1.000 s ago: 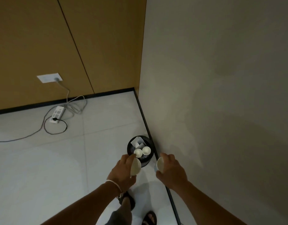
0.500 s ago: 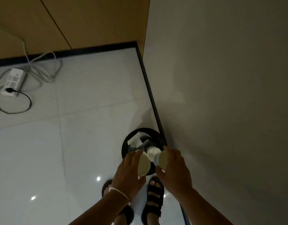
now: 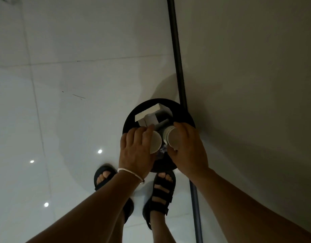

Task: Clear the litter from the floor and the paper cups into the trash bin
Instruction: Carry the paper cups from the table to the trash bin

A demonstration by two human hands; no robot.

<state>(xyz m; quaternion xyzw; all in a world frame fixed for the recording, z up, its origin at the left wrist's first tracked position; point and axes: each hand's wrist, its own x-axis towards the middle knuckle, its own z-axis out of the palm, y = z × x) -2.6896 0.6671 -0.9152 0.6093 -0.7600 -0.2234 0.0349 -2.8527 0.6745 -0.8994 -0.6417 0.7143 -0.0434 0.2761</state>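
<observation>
Gripping white paper cup (image 3: 155, 142) in curled left hand (image 3: 135, 152), second white paper cup (image 3: 174, 138) in curled right hand (image 3: 189, 151), above round black trash bin (image 3: 132, 116) at twelve o'clock, seemingly for dropping.

floor (image 3: 81, 41): glossy white tiles with thin grout lines; a few dark scuffs far left
light: small bright spots (image 3: 99, 151) reflected near left
wall (image 3: 256, 67): plain, pale, right
skirting (image 3: 175, 50): dark strip at the wall's foot

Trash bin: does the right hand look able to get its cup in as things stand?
Probably yes. The right hand holds its paper cup directly above the open trash bin, with nothing between.
</observation>
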